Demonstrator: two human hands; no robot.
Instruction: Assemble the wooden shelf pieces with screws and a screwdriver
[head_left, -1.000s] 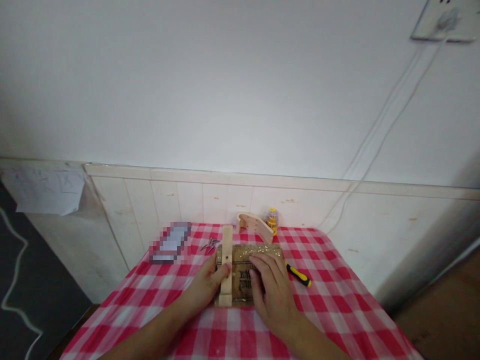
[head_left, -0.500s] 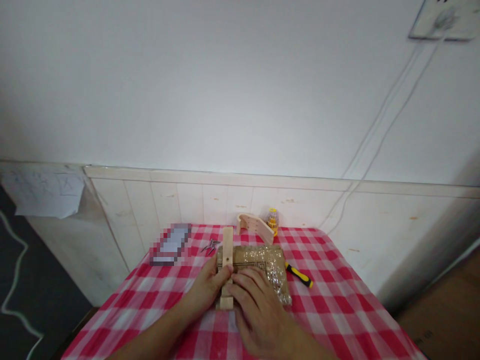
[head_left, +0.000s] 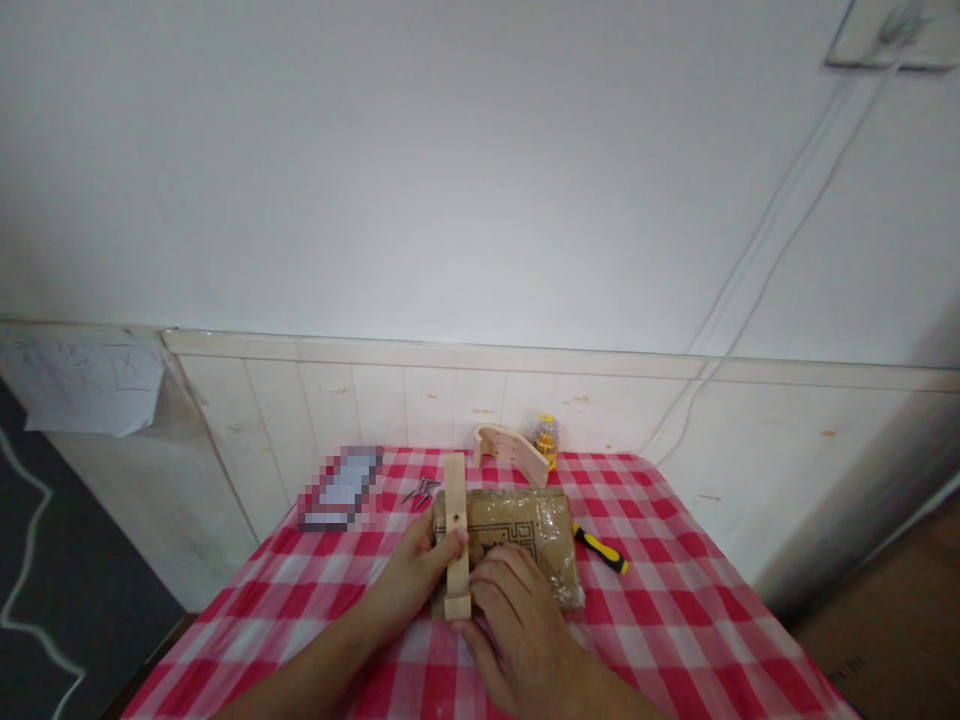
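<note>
Two hands on one job here, both yours. Your left hand [head_left: 414,578] is closed around the wooden strip [head_left: 455,500], thumb on top and the other fingers tucked against its left edge, about halfway along. The strip lies flat, running away from you, across the left end of the wrapped packet [head_left: 525,520], a brown thing in shiny clear plastic with a dark pattern on it. The strip's near end sticks out a bit past the packet's front edge.

Your right hand [head_left: 517,630] sits just right of the strip, fingers half curled, with the tips touching the strip's near end and the packet. Honestly I can't tell whether it's actually gripping anything or just resting there.

All of this sits roughly mid-bench [head_left: 675,620], on the red and white checked cloth. Just right of the packet there's a yellow and black screwdriver [head_left: 600,549], close but not touching as far as I can see. Behind the packet, near the wall, are a curved wooden piece [head_left: 512,451] and a little jar [head_left: 545,436] with something yellow in it. A few dark screws [head_left: 421,490] lie just left of the strip's far end, and further left there's a blurred-out flat thing [head_left: 341,488].
</note>
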